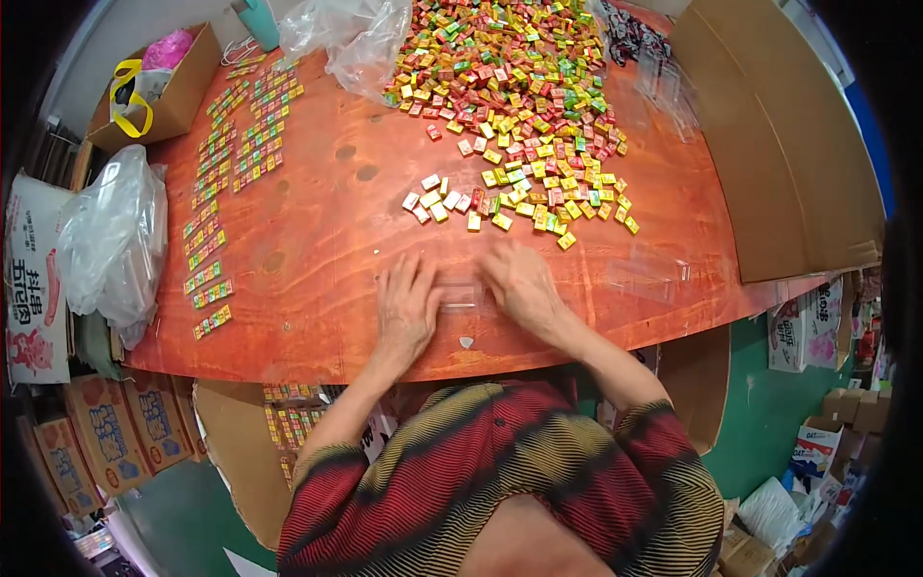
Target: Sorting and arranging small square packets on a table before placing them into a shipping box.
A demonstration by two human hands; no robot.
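My left hand lies low on the red wooden table with its fingers stretched forward and its thumb beside a small clear plastic tray. On the tray's other side is my right hand, fingers apart and reaching forward, their tips slightly blurred. Nothing shows inside the tray, and I cannot tell whether the thumbs touch it. Beyond my hands, small red, yellow and white boxes lie loose at the near edge of a large heap of colourful little boxes.
Rows of packed little boxes line the table's left side. More clear trays lie to the right, beside a big cardboard box. Plastic bags hang at the left edge. Below the table stands an open carton holding packed boxes.
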